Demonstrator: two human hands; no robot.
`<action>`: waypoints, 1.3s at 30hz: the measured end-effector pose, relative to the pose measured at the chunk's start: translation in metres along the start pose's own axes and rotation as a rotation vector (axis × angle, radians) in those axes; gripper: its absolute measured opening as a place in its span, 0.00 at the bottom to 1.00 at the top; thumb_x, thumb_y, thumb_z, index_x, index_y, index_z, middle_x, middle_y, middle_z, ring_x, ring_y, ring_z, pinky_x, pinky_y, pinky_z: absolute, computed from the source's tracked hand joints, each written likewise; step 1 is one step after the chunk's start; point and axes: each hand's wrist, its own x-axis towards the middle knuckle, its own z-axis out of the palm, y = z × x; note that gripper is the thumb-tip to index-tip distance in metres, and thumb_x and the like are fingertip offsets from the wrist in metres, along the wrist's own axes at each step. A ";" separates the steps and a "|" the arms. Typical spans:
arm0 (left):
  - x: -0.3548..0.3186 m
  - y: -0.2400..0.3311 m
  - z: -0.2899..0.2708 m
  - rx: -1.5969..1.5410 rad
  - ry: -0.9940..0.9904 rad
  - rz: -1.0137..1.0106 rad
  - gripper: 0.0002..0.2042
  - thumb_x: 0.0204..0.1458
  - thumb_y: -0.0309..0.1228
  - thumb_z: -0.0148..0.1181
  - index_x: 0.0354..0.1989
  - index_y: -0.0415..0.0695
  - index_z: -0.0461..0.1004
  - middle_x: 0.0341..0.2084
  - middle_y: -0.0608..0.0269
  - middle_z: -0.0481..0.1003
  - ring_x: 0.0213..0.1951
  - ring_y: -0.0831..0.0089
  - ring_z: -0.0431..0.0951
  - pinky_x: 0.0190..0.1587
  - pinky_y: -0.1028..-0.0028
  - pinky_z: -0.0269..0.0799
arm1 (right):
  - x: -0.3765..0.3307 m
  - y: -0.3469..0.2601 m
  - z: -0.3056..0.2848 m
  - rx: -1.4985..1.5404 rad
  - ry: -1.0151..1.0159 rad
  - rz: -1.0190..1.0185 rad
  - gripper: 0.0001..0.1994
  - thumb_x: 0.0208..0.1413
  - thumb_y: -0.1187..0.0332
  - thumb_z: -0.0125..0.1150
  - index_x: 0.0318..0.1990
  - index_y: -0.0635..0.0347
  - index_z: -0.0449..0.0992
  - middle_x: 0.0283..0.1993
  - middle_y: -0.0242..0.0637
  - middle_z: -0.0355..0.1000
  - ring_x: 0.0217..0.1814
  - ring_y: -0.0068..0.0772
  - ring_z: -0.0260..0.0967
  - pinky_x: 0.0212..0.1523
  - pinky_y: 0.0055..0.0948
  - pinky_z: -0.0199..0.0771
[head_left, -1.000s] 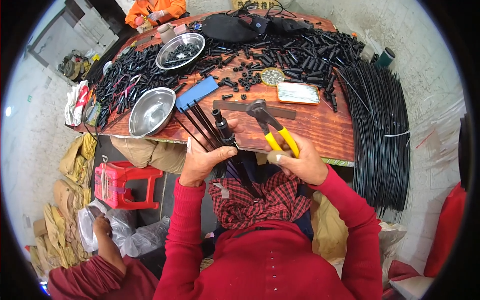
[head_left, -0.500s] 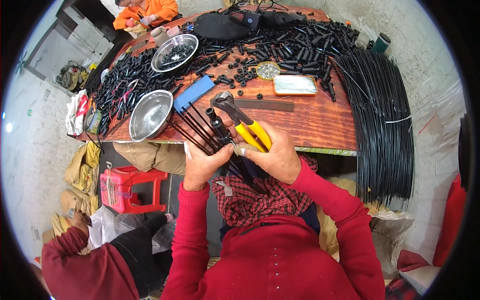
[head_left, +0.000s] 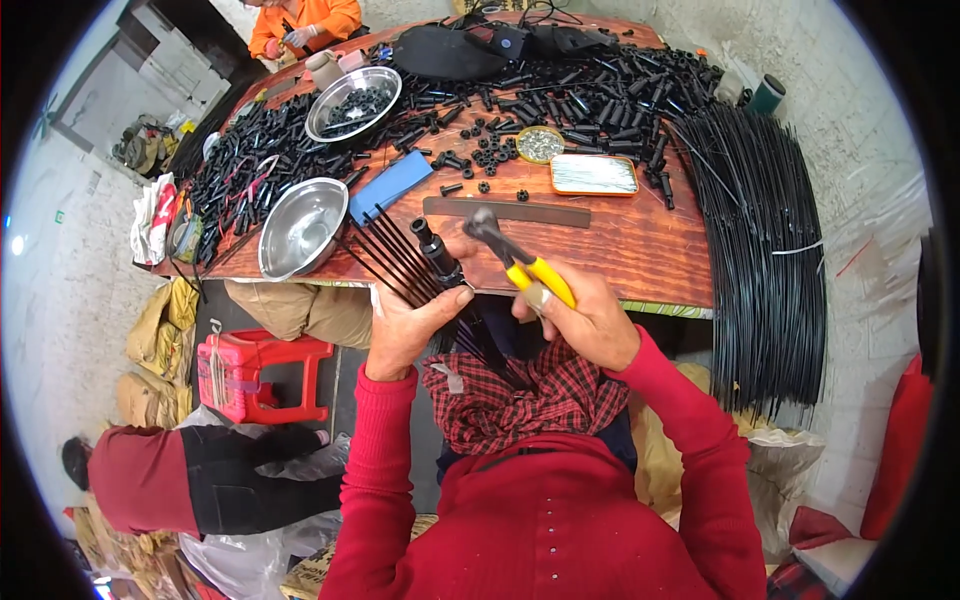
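Observation:
My left hand grips several thin black rods that fan out up and to the left. In the same hand a black cylindrical plastic fitting stands upright, with a small shiny bit of metal near its lower end beside my thumb. My right hand is closed round the yellow handles of a pair of pincers. Their dark jaws, smeared by motion, point up and left and are apart from the fitting. Something pale wraps a finger of that hand.
On the wooden table lie an empty steel bowl, a bowl of black parts, a blue block, a flat dark bar, a tray of thin pins and heaped black fittings. Long rods hang at right.
The pincers have moved right, away from the fitting, with my right hand. My left hand stays nearly still. At lower left, a person in dark red has bent over further.

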 end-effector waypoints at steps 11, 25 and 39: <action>0.001 0.000 0.006 -0.024 -0.024 -0.041 0.20 0.42 0.29 0.69 0.44 0.33 0.77 0.39 0.55 0.80 0.40 0.72 0.78 0.48 0.73 0.73 | -0.019 -0.014 -0.026 -0.664 -0.059 -0.247 0.24 0.49 0.84 0.52 0.57 0.61 0.70 0.49 0.47 0.75 0.44 0.43 0.77 0.43 0.35 0.77; -0.001 0.006 0.015 -0.045 0.026 -0.061 0.15 0.45 0.25 0.67 0.42 0.33 0.77 0.37 0.56 0.80 0.36 0.72 0.79 0.43 0.72 0.75 | -0.013 -0.028 -0.037 -0.935 -0.067 -0.346 0.26 0.47 0.80 0.51 0.58 0.56 0.69 0.44 0.46 0.76 0.44 0.52 0.74 0.39 0.46 0.74; -0.001 0.006 0.012 -0.209 -0.008 -0.071 0.13 0.45 0.21 0.70 0.39 0.34 0.77 0.32 0.59 0.80 0.34 0.75 0.80 0.41 0.75 0.77 | -0.012 -0.036 -0.038 -1.164 -0.098 -0.325 0.23 0.48 0.74 0.58 0.56 0.51 0.73 0.37 0.38 0.75 0.37 0.42 0.74 0.34 0.36 0.72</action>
